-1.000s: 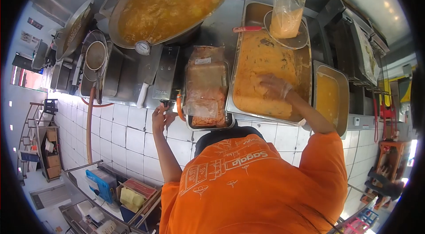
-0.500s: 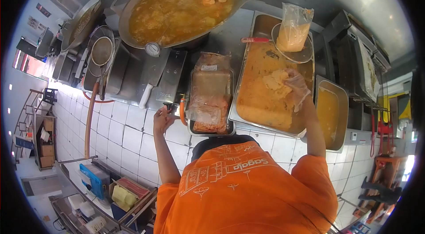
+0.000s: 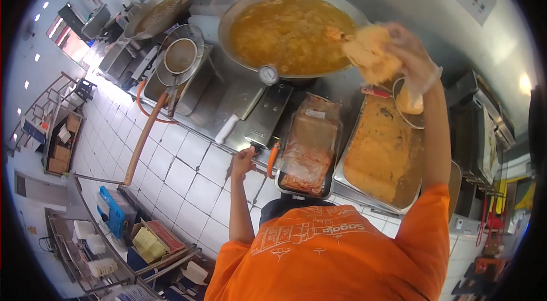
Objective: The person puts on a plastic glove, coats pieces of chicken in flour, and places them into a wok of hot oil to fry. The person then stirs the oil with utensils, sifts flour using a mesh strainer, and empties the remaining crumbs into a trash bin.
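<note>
My right hand (image 3: pixel 409 53), in a clear plastic glove, is raised and gripping a breaded piece (image 3: pixel 373 53) at the right rim of the large wok (image 3: pixel 225 33) of bubbling oil. Below it lies the metal tray (image 3: pixel 338 177) of orange-brown breading. My left hand (image 3: pixel 244 160) has its fingers on a black knob (image 3: pixel 256 147) at the counter's front edge. Beside that hand is an orange hose (image 3: pixel 273 156). A smaller tray with bagged raw meat (image 3: pixel 310 147) stands between my hands. One orange piece (image 3: pixel 336 33) floats in the oil.
A thermometer (image 3: pixel 268 75) hangs at the wok's front rim. A white-handled knife (image 3: pixel 228 129) lies on the counter. Strainers (image 3: pixel 180 56), one with a long wooden handle (image 3: pixel 145 138), and a second wok (image 3: pixel 142 25) are at the left. A cluttered rack (image 3: pixel 102 250) stands behind at lower left.
My right hand has lifted the breaded piece out of the breading tray, up and over to the wok. My left hand remains at the knob. The view has turned, shifting the scene.
</note>
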The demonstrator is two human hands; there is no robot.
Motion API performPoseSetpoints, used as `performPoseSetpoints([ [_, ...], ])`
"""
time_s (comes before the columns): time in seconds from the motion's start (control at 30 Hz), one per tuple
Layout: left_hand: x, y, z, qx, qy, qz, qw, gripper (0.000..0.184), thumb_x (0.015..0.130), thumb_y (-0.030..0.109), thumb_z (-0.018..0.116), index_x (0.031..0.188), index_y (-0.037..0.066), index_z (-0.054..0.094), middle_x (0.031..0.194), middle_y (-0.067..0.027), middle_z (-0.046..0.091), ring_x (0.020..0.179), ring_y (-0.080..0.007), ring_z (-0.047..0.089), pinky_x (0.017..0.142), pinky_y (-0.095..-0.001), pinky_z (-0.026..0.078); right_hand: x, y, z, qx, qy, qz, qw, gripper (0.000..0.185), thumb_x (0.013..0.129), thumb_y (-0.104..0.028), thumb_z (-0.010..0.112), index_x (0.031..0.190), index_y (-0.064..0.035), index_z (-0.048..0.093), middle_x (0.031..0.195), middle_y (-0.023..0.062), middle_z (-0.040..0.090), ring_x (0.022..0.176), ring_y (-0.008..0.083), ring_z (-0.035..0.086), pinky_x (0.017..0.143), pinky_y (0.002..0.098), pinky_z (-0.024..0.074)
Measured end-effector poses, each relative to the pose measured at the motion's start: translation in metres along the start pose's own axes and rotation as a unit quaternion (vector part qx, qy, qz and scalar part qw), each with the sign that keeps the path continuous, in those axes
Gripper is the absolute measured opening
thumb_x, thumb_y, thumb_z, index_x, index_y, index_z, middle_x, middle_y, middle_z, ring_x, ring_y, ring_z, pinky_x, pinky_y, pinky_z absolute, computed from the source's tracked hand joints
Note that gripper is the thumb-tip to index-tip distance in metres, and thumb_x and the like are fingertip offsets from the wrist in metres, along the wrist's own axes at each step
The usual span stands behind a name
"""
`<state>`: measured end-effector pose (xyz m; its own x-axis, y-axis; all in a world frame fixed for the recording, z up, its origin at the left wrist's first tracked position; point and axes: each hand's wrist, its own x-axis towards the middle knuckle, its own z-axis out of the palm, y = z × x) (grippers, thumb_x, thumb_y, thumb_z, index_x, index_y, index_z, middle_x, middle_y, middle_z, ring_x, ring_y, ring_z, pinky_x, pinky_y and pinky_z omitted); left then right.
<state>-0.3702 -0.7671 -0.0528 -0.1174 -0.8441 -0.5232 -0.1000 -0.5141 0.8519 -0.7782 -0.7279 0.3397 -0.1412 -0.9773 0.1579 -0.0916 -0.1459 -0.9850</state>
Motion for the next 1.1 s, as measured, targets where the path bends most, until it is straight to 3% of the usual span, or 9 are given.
performPoseSetpoints([
  [0.13,-0.013,0.014,0.006,-0.022,0.006,0.018,1.0,0.041,0.08,0.042,0.064,0.089,0.002,0.06,0.062,-0.0005,0.053,0.043,-0.0058,0.044,0.038,-0.0194,0.035,0.104,0.003,0.066,-0.173,-0.08,0.018,0.982,0.037,0.073,-0.019,0.068,0.104,-0.0062,0.053,0.095,0.0073,0.058,0.088,0.0162,0.057,0.055,0.0293,0.0533],
  [0.2,-0.017,0.018,0.006,-0.019,0.004,0.029,0.999,0.039,0.08,0.039,0.065,0.089,0.002,0.059,0.065,-0.0008,0.055,0.044,-0.0055,0.044,0.038,-0.0191,0.035,0.138,0.003,0.115,-0.207,-0.077,0.029,0.975,0.039,0.074,-0.019,0.068,0.106,-0.0074,0.05,0.095,0.007,0.055,0.088,0.0161,0.055,0.059,0.0348,0.0537],
  [0.33,-0.015,0.015,0.004,-0.018,-0.002,0.037,0.999,0.039,0.08,0.039,0.065,0.092,0.003,0.058,0.072,-0.001,0.058,0.046,-0.0055,0.046,0.039,-0.0188,0.035,0.205,0.025,0.172,-0.145,-0.076,0.076,0.984,0.04,0.074,-0.021,0.066,0.108,-0.0067,0.049,0.096,0.0083,0.054,0.09,0.0196,0.055,0.057,0.0381,0.0528],
  [0.43,-0.011,0.01,0.004,-0.002,0.007,0.05,0.999,0.039,0.08,0.037,0.065,0.093,0.001,0.057,0.075,-0.0013,0.06,0.048,-0.0063,0.047,0.042,-0.0205,0.038,0.259,0.035,0.193,-0.164,-0.064,0.117,0.977,0.036,0.073,-0.024,0.064,0.101,-0.0037,0.055,0.09,0.0098,0.057,0.085,0.0225,0.057,0.061,0.0374,0.0528],
  [0.5,-0.01,0.006,0.006,-0.024,0.008,0.07,0.997,0.038,0.081,0.036,0.065,0.093,0.001,0.058,0.074,-0.0014,0.06,0.052,-0.0073,0.049,0.045,-0.0211,0.04,0.306,0.049,0.199,-0.416,-0.072,0.109,0.9,0.042,0.072,-0.027,0.06,0.103,0.0003,0.06,0.107,0.0193,0.058,0.1,0.0272,0.057,0.074,0.0365,0.0524],
  [0.73,-0.008,0.003,0.009,0.015,0.057,0.08,0.995,0.036,0.08,0.034,0.066,0.092,0.0,0.059,0.073,-0.0039,0.061,0.059,-0.0089,0.053,0.05,-0.0223,0.043,0.342,0.102,0.225,-0.47,0.012,0.127,0.873,0.046,0.072,-0.031,0.061,0.104,0.0009,0.06,0.112,0.021,0.057,0.107,0.0296,0.055,0.086,0.0357,0.0462],
  [0.8,-0.01,0.005,0.009,0.012,0.048,0.073,0.996,0.037,0.08,0.034,0.066,0.092,0.0,0.059,0.073,-0.0043,0.062,0.059,-0.0089,0.054,0.049,-0.0224,0.043,0.358,0.121,0.222,-0.596,0.05,0.055,0.8,0.036,0.07,-0.026,0.062,0.093,0.0011,0.063,0.091,0.0211,0.063,0.085,0.0275,0.063,0.077,0.0345,0.0491],
  [0.97,-0.009,0.006,0.005,0.009,0.013,0.062,0.998,0.04,0.081,0.037,0.064,0.096,-0.001,0.058,0.08,-0.0046,0.062,0.066,-0.0091,0.055,0.052,-0.0228,0.044,0.34,0.016,0.18,-0.614,0.05,-0.006,0.788,0.032,0.075,-0.026,0.061,0.092,0.0015,0.061,0.084,0.0202,0.064,0.077,0.0293,0.064,0.066,0.0358,0.0521],
  [1.1,-0.017,0.01,0.01,-0.036,0.002,0.016,0.999,0.038,0.083,0.041,0.061,0.093,0.004,0.058,0.081,-0.0027,0.064,0.064,-0.0066,0.054,0.05,-0.0215,0.043,0.295,-0.056,0.084,-0.51,0.077,0.003,0.857,0.027,0.078,-0.028,0.06,0.089,-0.0034,0.056,0.069,0.0105,0.059,0.048,0.016,0.056,0.04,0.0284,0.0476],
])
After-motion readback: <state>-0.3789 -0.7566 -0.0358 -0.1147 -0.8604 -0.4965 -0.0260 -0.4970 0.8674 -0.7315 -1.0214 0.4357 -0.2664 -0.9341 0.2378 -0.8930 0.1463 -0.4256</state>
